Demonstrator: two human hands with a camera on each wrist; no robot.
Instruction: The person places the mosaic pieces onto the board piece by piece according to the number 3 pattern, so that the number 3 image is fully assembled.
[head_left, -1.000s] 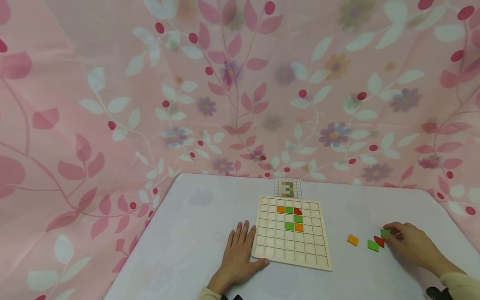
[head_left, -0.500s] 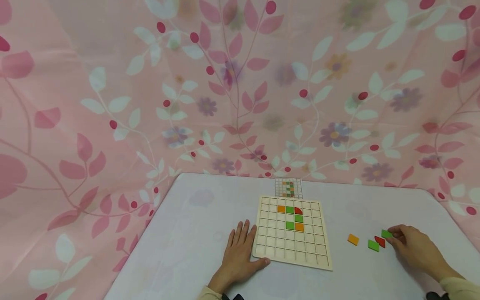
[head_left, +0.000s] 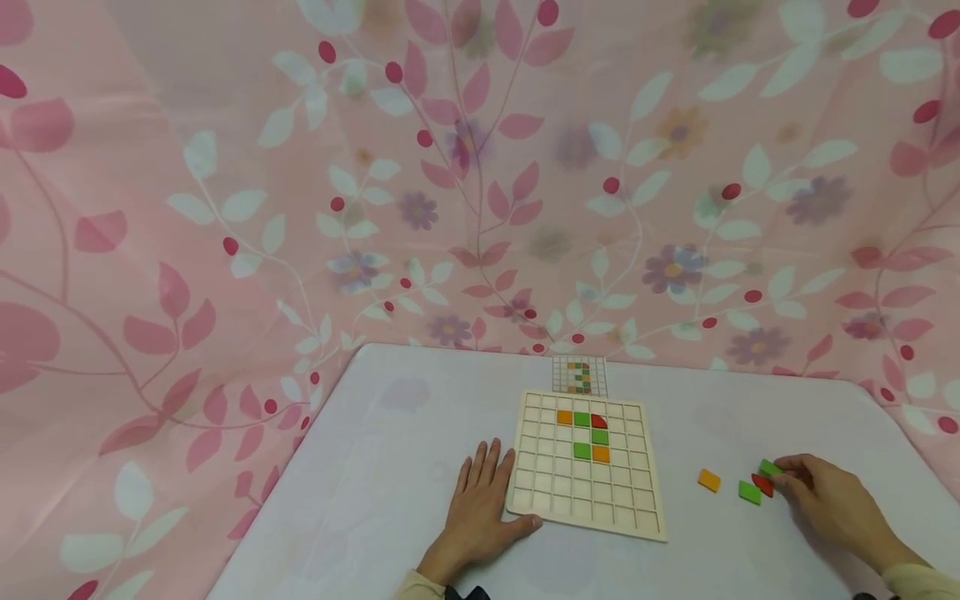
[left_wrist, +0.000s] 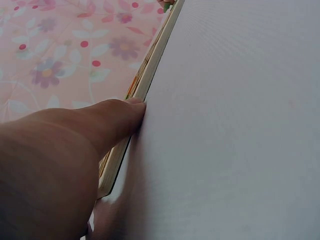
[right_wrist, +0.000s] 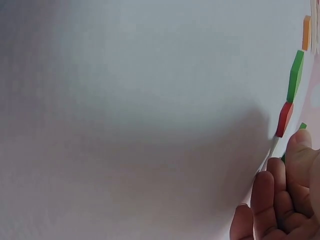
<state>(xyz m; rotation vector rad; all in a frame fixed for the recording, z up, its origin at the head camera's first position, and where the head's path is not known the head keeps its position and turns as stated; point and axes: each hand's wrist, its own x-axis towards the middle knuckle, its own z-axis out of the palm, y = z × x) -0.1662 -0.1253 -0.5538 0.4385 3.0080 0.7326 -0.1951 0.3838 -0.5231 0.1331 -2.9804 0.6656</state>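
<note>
A pale wooden grid board (head_left: 546,482) lies on the table, with several orange, green and red tiles set in its upper squares. My left hand (head_left: 477,517) lies flat with spread fingers at the board's near left corner; in the left wrist view its thumb (left_wrist: 117,120) rests against the board's edge. On the right, my right hand (head_left: 836,500) pinches a green tile (head_left: 769,468) between thumb and index finger, low over the table. Beside it lie a red quarter-round tile (head_left: 762,486), another green tile (head_left: 750,492) and an orange tile (head_left: 708,481).
A small card (head_left: 579,377) printed with a grid and coloured squares lies behind the board. The white table (head_left: 420,417) ends at a pink floral cloth (head_left: 480,208) hanging behind it.
The right hand stays at the green tile, its fingers shifting only slightly; the tile now sits a bit turned. The left hand and board have not moved.
</note>
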